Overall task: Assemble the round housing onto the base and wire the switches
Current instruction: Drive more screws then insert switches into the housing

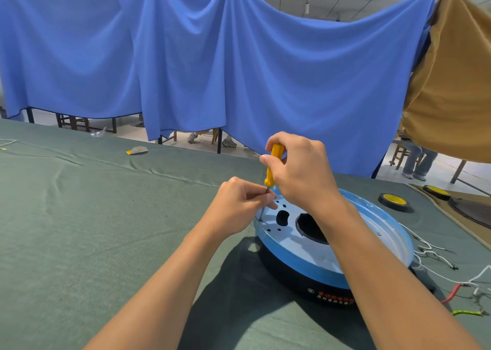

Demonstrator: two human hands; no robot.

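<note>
Head view: the right hand (300, 169) grips the yellow screwdriver (273, 167), held upright. The left hand (239, 207) pinches its shaft just above the tip, which sits in a hole at the left edge of the blue housing (380, 225). The housing lies on the black base (289, 278) on the counter (93, 217). Loose wires (435, 254) trail beside the base on the right.

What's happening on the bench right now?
A person appears to be screwing the housing down. The right hand grips a yellow screwdriver upright. The left hand pinches its shaft, with the tip at a hole near the left edge of the blue housing. The housing sits on the black base. Loose wires lie to the right, touched by neither hand.
</note>
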